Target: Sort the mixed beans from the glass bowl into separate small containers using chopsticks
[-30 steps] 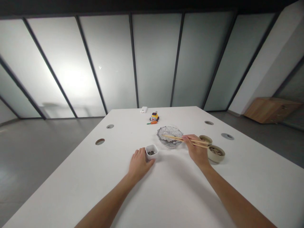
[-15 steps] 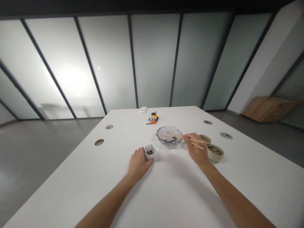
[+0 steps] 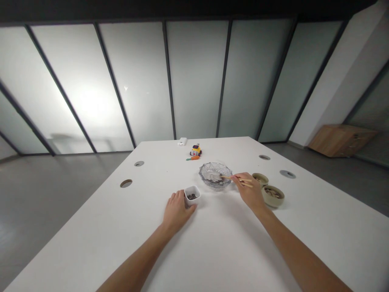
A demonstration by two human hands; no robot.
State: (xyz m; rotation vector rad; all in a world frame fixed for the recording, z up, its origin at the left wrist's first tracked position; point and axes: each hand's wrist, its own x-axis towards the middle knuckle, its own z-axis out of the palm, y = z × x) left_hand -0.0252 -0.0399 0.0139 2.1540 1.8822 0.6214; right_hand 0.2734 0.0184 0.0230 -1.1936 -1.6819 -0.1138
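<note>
My left hand (image 3: 177, 209) is closed round the side of a small white square bowl (image 3: 192, 201) that stands on the table and holds small dark pieces. In my right hand (image 3: 249, 190) is a pair of chopsticks (image 3: 243, 180), with the tips over the inside of a clear cut-glass bowl (image 3: 216, 183). Several small dark pieces lie in the bottom of that glass bowl. Near the chopstick tips there is a dark piece; whether they pinch it I cannot tell.
To the right of my right hand stand two beige round bowls, the nearer one (image 3: 275, 201) holding pale and dark pieces. A yellow toy vehicle (image 3: 196, 150), an orange toy carrot (image 3: 194, 158) and a white box (image 3: 182, 141) lie farther back on the white table (image 3: 152, 178).
The chopstick tips have shifted slightly to the right within the glass bowl, and their hand ends have drawn closer together. My left hand stays on the white bowl.
</note>
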